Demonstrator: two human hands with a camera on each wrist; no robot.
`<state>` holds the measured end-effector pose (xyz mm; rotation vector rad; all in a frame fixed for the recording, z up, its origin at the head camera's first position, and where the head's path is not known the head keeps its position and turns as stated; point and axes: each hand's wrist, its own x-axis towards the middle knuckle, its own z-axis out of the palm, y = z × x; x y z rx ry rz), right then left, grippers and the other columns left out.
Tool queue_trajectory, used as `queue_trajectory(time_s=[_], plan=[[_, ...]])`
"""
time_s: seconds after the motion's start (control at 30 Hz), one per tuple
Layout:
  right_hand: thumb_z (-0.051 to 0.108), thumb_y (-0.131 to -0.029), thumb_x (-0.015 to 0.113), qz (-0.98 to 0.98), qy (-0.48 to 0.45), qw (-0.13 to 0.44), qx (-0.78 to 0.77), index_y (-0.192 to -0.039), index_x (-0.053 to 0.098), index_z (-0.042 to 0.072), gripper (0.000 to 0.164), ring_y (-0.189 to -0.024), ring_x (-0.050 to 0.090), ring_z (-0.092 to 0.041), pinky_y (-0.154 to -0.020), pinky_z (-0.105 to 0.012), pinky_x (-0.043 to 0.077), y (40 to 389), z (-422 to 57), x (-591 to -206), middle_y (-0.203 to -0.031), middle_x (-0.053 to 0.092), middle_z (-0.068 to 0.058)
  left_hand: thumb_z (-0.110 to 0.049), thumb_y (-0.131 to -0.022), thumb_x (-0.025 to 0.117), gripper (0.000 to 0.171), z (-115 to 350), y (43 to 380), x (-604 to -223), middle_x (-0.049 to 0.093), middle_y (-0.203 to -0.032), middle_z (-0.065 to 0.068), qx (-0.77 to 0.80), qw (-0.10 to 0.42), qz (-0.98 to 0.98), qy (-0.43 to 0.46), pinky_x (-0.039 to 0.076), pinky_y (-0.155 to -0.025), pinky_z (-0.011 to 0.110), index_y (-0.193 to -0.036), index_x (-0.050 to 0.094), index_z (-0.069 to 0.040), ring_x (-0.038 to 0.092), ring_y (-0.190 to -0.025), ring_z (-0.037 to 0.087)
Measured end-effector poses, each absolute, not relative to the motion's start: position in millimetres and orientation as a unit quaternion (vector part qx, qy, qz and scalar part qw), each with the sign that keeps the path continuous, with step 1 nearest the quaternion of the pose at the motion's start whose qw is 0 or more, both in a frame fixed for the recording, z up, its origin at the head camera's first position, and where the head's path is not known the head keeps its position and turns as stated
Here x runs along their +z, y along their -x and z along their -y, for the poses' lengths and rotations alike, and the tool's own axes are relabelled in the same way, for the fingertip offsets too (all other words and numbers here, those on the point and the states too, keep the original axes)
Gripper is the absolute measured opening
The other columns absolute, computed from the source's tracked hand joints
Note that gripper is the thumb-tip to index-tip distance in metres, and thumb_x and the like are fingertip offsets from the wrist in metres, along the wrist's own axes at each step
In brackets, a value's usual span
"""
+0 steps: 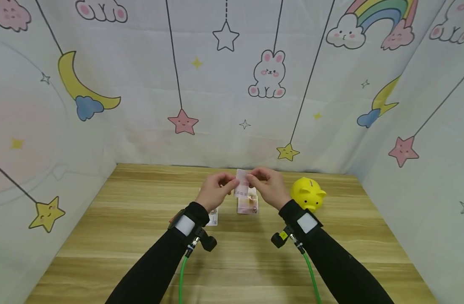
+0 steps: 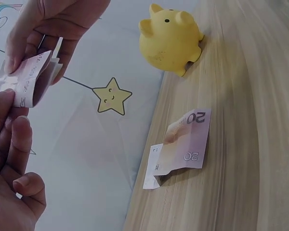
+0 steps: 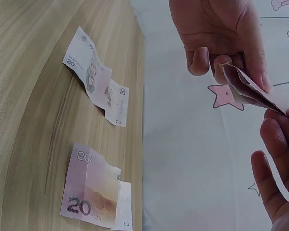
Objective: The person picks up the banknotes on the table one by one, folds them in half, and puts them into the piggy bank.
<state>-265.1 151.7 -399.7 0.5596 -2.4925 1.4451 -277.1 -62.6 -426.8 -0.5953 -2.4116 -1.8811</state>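
Both hands hold a small folded pinkish banknote [image 1: 241,184] above the table. My left hand [image 1: 213,191] pinches its left side between thumb and fingers, and my right hand [image 1: 270,185] pinches the right. In the right wrist view several paper layers show at the note's folded edge. Beneath the hands lies a creased 20 yuan banknote [image 2: 187,142], its purple-brown side up, with a white end folded under. To its left is a second 20 banknote [image 3: 94,74], bent along its length; my left hand and wrist cover most of it in the head view.
A yellow piggy bank [image 1: 307,193] with a slot on top stands on the wooden table [image 1: 239,261], right of my right hand. A white cloth [image 1: 224,93] printed with stars, moons and rabbits rises behind the table and on both sides. Green cables [image 1: 183,278] run from the wrist cameras.
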Motion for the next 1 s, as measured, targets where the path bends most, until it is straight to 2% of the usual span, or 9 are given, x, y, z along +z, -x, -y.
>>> queue_trajectory(time_s=[0.17,0.33,0.47,0.7,0.9,1.0], plan=[[0.016,-0.106,0.07,0.842,-0.191,0.106,0.493,-0.105,0.075,0.004,0.013,-0.087,0.072,-0.024,-0.087,-0.042,0.062,265.3,-152.0,-399.6,-0.093,0.076,-0.008,-0.023,-0.106,0.07,0.022,63.8,277.0,-429.2,0.071,-0.095,0.011,-0.609,0.004,0.77,0.19,0.05,-0.073,0.033,-0.111,0.076,-0.003,0.061,-0.077,0.019],[0.016,-0.106,0.07,0.839,-0.188,0.111,0.498,-0.105,0.075,0.004,0.013,-0.088,0.071,-0.025,-0.087,-0.042,0.062,265.1,-153.5,-398.7,-0.093,0.075,-0.008,-0.021,-0.106,0.07,0.022,66.6,275.8,-431.8,0.072,-0.098,0.01,-0.62,-0.012,0.758,0.203,0.053,-0.076,0.036,-0.111,0.076,0.0,0.06,-0.079,0.021],[0.017,-0.106,0.069,0.841,-0.182,0.109,0.497,-0.105,0.075,0.005,0.014,-0.089,0.071,-0.025,-0.087,-0.042,0.061,265.3,-154.3,-398.5,-0.093,0.075,-0.008,-0.018,-0.106,0.07,0.018,66.2,275.6,-431.8,0.071,-0.096,0.008,-0.609,-0.011,0.766,0.208,0.053,-0.075,0.033,-0.107,0.075,-0.002,0.061,-0.079,0.02],[0.017,-0.106,0.069,0.84,-0.179,0.113,0.499,-0.105,0.075,0.005,0.014,-0.088,0.071,-0.025,-0.088,-0.044,0.061,265.5,-153.8,-398.2,-0.093,0.076,-0.008,-0.018,-0.107,0.068,0.016,64.5,275.5,-429.9,0.068,-0.098,0.023,-0.587,0.0,0.781,0.211,0.049,-0.068,0.03,-0.106,0.073,-0.003,0.06,-0.074,0.019],[0.016,-0.106,0.07,0.833,-0.177,0.121,0.51,-0.104,0.076,0.003,0.014,-0.086,0.072,-0.025,-0.086,-0.037,0.061,266.5,-154.3,-397.7,-0.092,0.076,-0.009,-0.021,-0.106,0.07,0.017,66.9,275.2,-433.7,0.072,-0.097,0.007,-0.6,-0.017,0.772,0.209,0.05,-0.069,0.031,-0.109,0.076,-0.005,0.061,-0.073,0.019],[0.015,-0.105,0.071,0.829,-0.179,0.126,0.515,-0.104,0.076,0.002,0.014,-0.085,0.072,-0.025,-0.083,-0.031,0.06,267.2,-154.5,-397.7,-0.092,0.076,-0.01,-0.02,-0.106,0.07,0.016,67.7,274.8,-434.8,0.073,-0.096,0.005,-0.593,-0.023,0.776,0.213,0.049,-0.068,0.03,-0.106,0.077,-0.006,0.06,-0.073,0.019]])
